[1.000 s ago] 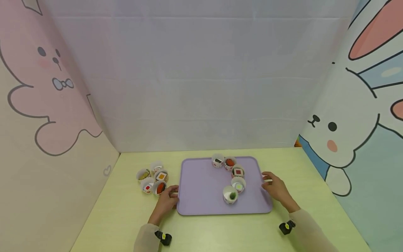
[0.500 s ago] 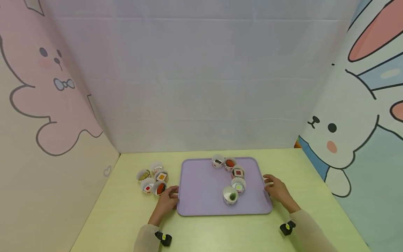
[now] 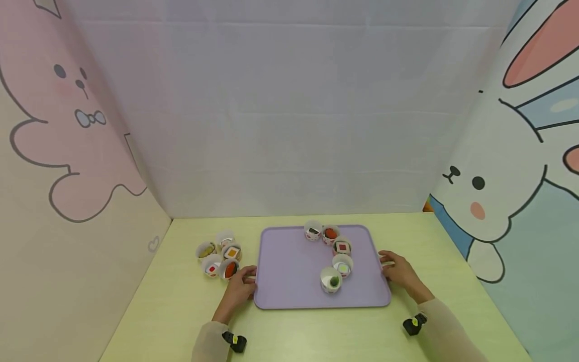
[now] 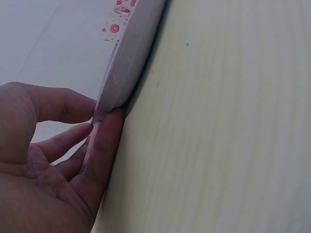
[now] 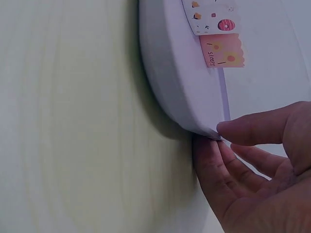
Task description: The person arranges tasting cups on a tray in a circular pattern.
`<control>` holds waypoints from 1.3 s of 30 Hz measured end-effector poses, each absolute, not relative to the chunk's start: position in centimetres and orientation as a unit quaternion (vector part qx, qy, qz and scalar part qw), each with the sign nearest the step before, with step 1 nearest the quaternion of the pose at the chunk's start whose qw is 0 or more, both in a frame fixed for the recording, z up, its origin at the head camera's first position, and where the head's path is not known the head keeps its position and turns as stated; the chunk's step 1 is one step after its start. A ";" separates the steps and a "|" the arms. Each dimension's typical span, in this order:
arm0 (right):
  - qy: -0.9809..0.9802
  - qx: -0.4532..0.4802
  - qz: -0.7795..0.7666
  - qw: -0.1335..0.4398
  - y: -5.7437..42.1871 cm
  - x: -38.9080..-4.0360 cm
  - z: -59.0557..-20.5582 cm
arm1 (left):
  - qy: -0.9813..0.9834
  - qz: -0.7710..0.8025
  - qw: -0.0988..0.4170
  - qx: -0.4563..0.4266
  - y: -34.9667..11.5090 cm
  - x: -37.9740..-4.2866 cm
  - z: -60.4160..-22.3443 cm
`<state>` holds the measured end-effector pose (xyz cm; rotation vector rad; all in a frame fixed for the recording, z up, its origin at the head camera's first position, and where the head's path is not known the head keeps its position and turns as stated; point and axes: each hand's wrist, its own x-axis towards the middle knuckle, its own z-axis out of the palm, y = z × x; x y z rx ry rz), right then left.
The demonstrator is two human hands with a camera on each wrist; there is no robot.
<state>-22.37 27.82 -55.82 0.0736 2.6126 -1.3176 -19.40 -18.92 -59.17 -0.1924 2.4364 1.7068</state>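
A lavender tray [image 3: 289,271] lies on the pale table with several small patterned cups on it, in a bent row on its right half. The nearest cup [image 3: 331,280] holds something green; a cup [image 3: 330,235] near the far edge holds something orange-red. My left hand [image 3: 239,289] pinches the tray's left rim. In the left wrist view its thumb is on the rim and fingertips are tucked underneath. On the opposite side my right hand [image 3: 400,271] grips the right rim, thumb [image 5: 252,127] at the edge and fingers [image 5: 214,162] below.
A cluster of several similar cups [image 3: 219,255] stands on the table [image 3: 316,334] left of the tray, close to my left hand. A white wall [image 3: 289,125] rises behind the table, and cartoon-printed panels [image 3: 506,201] flank both sides.
My right hand has shifted slightly right and toward me along the tray's right rim. The left hand, tray and cups look the same.
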 end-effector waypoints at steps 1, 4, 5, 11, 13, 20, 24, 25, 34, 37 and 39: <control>0.886 0.024 -0.450 0.109 27.9 -22.4 -55.8 | 0.815 0.570 0.080 -0.064 -18.9 -19.4 -59.1; 0.880 0.027 -0.461 0.113 27.9 -22.4 -55.7 | 0.816 0.570 0.076 -0.060 -18.9 -19.4 -59.0; 0.878 0.030 -0.464 0.113 27.9 -22.4 -55.7 | 0.815 0.571 0.075 -0.059 -19.0 -19.4 -59.0; 0.867 0.038 -0.483 0.117 28.1 -22.6 -56.1 | 0.810 0.579 0.069 -0.060 -19.0 -19.5 -59.3; 0.864 0.037 -0.488 0.118 28.2 -22.7 -56.2 | 0.810 0.580 0.067 -0.060 -19.0 -19.5 -59.3; 0.860 0.035 -0.493 0.126 28.3 -22.8 -56.3 | 0.813 0.576 0.066 -0.059 -19.0 -19.7 -59.5; 0.858 0.042 -0.498 0.122 28.2 -22.9 -56.6 | 0.824 0.561 0.061 -0.053 -19.0 -19.5 -59.5; 0.857 0.044 -0.499 0.121 28.2 -22.9 -56.7 | 0.827 0.557 0.060 -0.050 -19.0 -19.4 -59.5; 0.852 0.049 -0.507 0.123 28.1 -22.5 -56.6 | 0.842 0.536 0.051 -0.025 -19.0 -17.9 -58.0; 0.852 0.050 -0.506 0.119 28.2 -22.4 -56.4 | 0.840 0.540 0.051 -0.014 -19.0 -17.3 -57.1; 0.854 0.052 -0.504 0.116 28.2 -22.5 -56.3 | 0.844 0.534 0.038 -0.001 -19.0 -16.9 -56.4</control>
